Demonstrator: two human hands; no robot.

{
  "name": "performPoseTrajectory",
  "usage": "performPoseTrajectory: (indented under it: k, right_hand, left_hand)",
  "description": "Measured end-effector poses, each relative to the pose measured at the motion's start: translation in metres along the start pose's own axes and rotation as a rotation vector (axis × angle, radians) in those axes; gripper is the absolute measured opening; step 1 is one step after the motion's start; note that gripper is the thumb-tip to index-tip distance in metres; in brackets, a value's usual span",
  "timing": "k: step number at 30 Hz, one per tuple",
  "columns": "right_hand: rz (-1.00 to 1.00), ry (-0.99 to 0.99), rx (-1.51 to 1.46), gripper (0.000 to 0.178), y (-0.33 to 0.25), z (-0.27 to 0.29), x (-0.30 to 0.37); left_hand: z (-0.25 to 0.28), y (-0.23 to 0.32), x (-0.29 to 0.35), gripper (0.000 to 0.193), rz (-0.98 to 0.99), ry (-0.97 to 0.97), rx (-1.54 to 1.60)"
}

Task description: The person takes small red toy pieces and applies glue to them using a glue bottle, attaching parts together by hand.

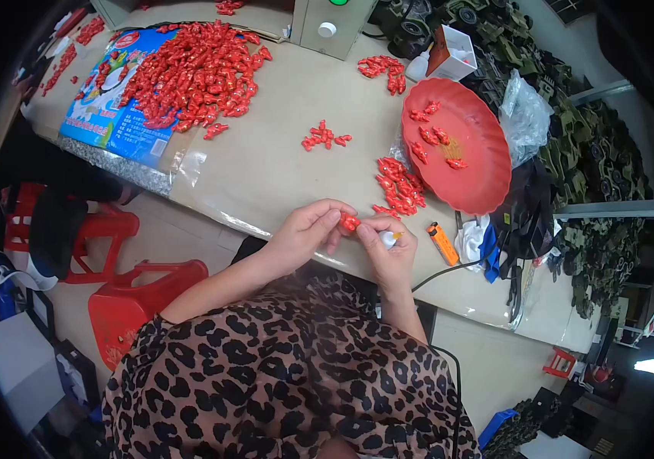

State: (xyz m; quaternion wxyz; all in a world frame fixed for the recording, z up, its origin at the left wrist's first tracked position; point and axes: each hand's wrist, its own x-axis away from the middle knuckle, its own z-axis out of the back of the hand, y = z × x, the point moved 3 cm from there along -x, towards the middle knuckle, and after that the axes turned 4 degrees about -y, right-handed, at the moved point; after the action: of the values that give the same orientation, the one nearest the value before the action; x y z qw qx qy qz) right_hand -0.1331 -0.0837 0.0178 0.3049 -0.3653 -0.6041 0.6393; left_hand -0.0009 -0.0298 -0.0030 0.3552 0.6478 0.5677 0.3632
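Note:
Near the table's front edge, my left hand (311,229) pinches a small glossy red figurine (350,222) between thumb and fingertips. My right hand (389,252) is closed around a small white bottle (389,239) with a yellowish tip, and its fingertips are close against the figurine's right side. Whether they touch it I cannot tell. Just beyond my right hand lies a cluster of red figurines (399,187). A smaller group of red figurines (324,136) sits farther off, mid-table. A large heap of red figurines (200,73) covers part of a blue printed cardboard sheet (101,126) at the far left.
A red scalloped tray (487,180) holding several figurines tilts at the right. Near it lie an orange box-shaped item (441,243), a white cloth (471,243) and a clear plastic bag (526,115). A grey machine (331,27) stands at the back. Red stools (139,306) are at left.

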Motion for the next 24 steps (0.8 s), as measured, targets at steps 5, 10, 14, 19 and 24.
performPoseTrajectory:
  k: [5, 10, 14, 19, 24]
  right_hand:
    - [0.003, 0.022, -0.082, 0.006, -0.006, -0.003, -0.003]
    - [0.004, 0.031, -0.079, 0.005, -0.009, -0.004, -0.003]
    - [0.003, 0.07, -0.047, 0.004, 0.004, 0.003, 0.002]
    - [0.182, 0.282, -0.338, 0.009, 0.003, 0.016, 0.009]
    - [0.256, 0.482, -0.423, 0.011, 0.0, 0.027, 0.013]
  left_hand:
    - [-0.001, 0.005, -0.002, 0.026, 0.007, -0.032, -0.096]
    - [-0.002, 0.002, -0.001, 0.027, 0.013, -0.039, -0.066]
    - [0.0, 0.001, -0.001, 0.024, 0.018, 0.004, -0.009]
    - [-0.011, 0.009, -0.01, 0.018, 0.007, 0.043, -0.325]
    - [-0.02, 0.018, -0.031, 0.017, -0.071, -0.002, -0.735]
